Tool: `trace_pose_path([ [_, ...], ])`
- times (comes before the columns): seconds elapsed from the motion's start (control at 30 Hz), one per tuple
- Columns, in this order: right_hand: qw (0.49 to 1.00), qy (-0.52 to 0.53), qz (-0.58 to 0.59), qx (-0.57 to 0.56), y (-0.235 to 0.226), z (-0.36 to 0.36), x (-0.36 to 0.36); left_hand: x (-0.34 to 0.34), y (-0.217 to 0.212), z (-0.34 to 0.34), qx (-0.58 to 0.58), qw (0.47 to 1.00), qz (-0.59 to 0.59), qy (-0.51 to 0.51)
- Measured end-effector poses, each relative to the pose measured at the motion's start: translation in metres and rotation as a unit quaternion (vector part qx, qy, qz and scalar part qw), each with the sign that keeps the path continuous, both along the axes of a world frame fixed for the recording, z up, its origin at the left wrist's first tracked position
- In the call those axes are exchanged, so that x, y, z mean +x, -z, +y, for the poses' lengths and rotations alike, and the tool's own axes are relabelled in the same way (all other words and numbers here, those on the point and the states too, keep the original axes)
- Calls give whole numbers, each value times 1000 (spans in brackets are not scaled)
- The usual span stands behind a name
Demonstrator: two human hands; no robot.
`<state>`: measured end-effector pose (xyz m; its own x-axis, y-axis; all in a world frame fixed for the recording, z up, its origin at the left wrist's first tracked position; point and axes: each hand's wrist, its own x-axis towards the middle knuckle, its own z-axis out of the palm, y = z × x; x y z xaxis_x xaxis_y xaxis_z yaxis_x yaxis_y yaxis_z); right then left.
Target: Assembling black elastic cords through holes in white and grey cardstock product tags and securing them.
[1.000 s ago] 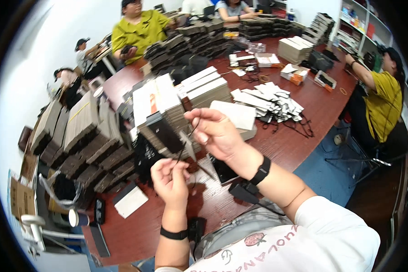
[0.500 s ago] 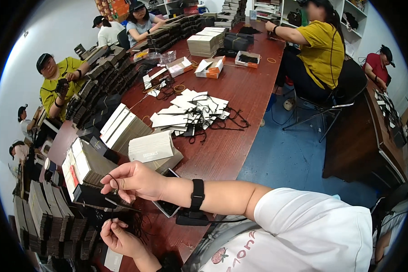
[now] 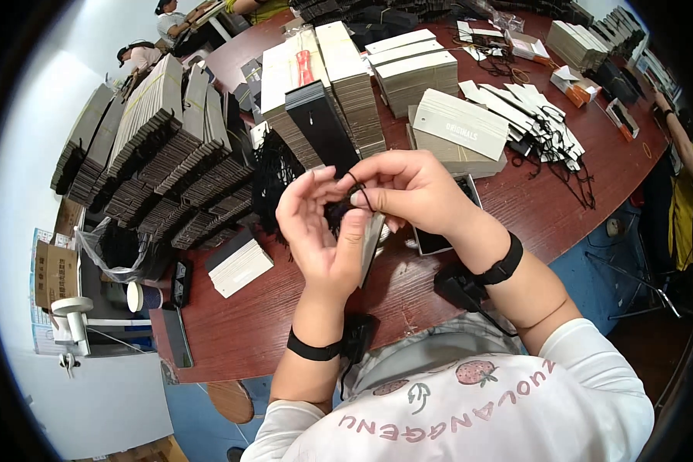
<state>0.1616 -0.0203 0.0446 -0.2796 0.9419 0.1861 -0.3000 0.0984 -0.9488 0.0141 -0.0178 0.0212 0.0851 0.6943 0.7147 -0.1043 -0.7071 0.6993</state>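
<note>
Over the table's front part, my two hands are close together. Fingertips of my right hand (image 3: 412, 189) pinch a thin black cord (image 3: 359, 191) bent into a small loop. My left hand (image 3: 319, 231) is cupped, its thumb against a narrow grey-white card tag (image 3: 373, 248) seen nearly edge-on. Dark cord shows inside the left palm, partly hidden by the fingers. Behind the hands hangs a bundle of black cords (image 3: 273, 173), beside a black box (image 3: 323, 123). Under my right wrist sits an open tray (image 3: 431, 242), partly covered.
Banded card stacks (image 3: 150, 146) stand at the left, with more stacks (image 3: 416, 69) behind. Loose cards (image 3: 458, 127) and corded white tags (image 3: 543, 123) lie at the right. Left of my hands are white cards (image 3: 240, 266), a phone (image 3: 177, 339) and a paper cup (image 3: 142, 296). Other people sit around.
The view has swung left and down. My hands, one above the other with a cord between them before, are now side by side, with a card tag showing between them.
</note>
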Motion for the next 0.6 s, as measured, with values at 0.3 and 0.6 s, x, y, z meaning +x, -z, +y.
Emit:
trace_pose_path([
  [0.3,986,70,7,154,10,12,9,1,5,0,-206,964,157,53],
  [0.6,944,269,-14,193,0,7,22,4,13,6,-171,973,152,10],
])
